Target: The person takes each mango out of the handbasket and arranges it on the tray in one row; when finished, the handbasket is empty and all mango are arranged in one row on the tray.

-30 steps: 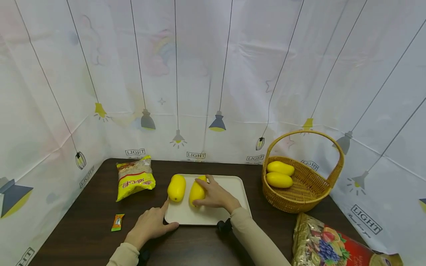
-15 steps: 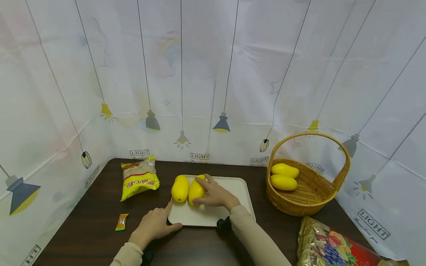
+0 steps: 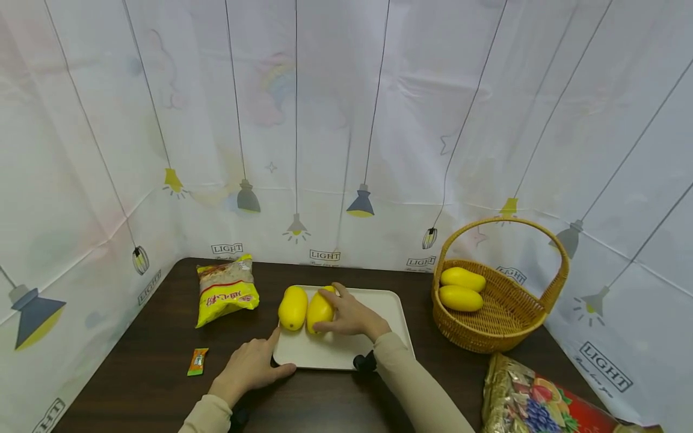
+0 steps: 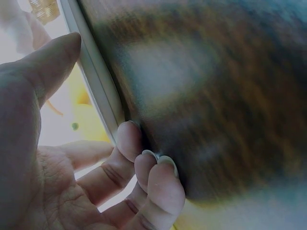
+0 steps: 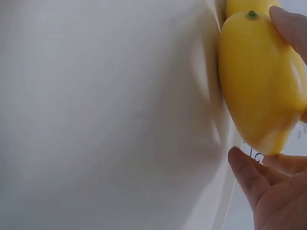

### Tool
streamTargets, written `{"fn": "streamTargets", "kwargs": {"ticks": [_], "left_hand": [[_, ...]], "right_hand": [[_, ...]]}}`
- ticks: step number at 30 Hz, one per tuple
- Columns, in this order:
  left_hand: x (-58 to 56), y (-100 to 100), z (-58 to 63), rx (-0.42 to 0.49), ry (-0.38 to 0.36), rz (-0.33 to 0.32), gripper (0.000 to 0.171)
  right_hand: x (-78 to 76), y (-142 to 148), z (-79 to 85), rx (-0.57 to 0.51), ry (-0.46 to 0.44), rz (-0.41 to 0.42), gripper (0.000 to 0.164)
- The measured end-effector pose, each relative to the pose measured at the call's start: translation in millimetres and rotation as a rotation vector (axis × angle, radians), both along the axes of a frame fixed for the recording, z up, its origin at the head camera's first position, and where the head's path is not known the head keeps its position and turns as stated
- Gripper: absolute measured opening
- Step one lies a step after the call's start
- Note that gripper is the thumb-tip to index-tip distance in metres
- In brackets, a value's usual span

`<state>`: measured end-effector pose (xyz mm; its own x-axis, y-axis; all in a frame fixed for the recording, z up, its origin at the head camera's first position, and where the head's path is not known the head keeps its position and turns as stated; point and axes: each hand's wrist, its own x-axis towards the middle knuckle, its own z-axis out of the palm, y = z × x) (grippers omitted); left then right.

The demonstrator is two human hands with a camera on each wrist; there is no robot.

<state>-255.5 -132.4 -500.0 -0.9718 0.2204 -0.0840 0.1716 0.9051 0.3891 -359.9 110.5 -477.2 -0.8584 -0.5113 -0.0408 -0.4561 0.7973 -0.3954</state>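
Observation:
Two yellow mangoes lie side by side on the left half of a white rectangular tray (image 3: 373, 300). My right hand (image 3: 349, 313) holds the right-hand mango (image 3: 319, 313) by its ends, thumb at the near end and fingers at the far one. A small green stem spot shows on this mango (image 5: 261, 81) in the right wrist view. The left-hand mango (image 3: 293, 308) lies against it. At the tray's near left corner, my left hand (image 3: 251, 365) touches the edge, thumb along the front and index finger up the left side. Its other fingertips (image 4: 165, 187) curl loosely beside the rim.
To the right stands a wicker basket (image 3: 498, 328) with a tall handle and two more mangoes (image 3: 461, 288) inside. A yellow printed bag (image 3: 227, 291) and a small orange-green packet (image 3: 197, 361) lie left. A gold-red fruit-print package (image 3: 541, 397) lies front right.
The right-hand mango has moved left on the tray with my right hand, closing the gap to the other mango. The head view has shifted slightly. My left hand stays at the corner.

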Motion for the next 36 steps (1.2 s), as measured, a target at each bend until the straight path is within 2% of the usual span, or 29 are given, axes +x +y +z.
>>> {"fn": "streamTargets", "kwargs": {"ticks": [6, 15, 27, 36], "left_hand": [[0.2, 0.3, 0.9, 0.003, 0.006, 0.001, 0.099], [-0.4, 0.8, 0.8, 0.004, 0.016, -0.003, 0.099], [-0.3, 0.7, 1.7, -0.002, 0.014, 0.000, 0.098], [0.7, 1.3, 1.1, -0.003, 0.011, 0.003, 0.098]], "right_hand": [[-4.3, 2.5, 0.1, -0.013, 0.009, 0.004, 0.092], [-2.8, 2.3, 0.1, -0.058, 0.014, 0.019, 0.087], [-1.5, 4.1, 0.5, -0.060, -0.021, 0.005, 0.090], [0.1, 1.7, 0.0, -0.041, -0.011, 0.019, 0.092]]}}
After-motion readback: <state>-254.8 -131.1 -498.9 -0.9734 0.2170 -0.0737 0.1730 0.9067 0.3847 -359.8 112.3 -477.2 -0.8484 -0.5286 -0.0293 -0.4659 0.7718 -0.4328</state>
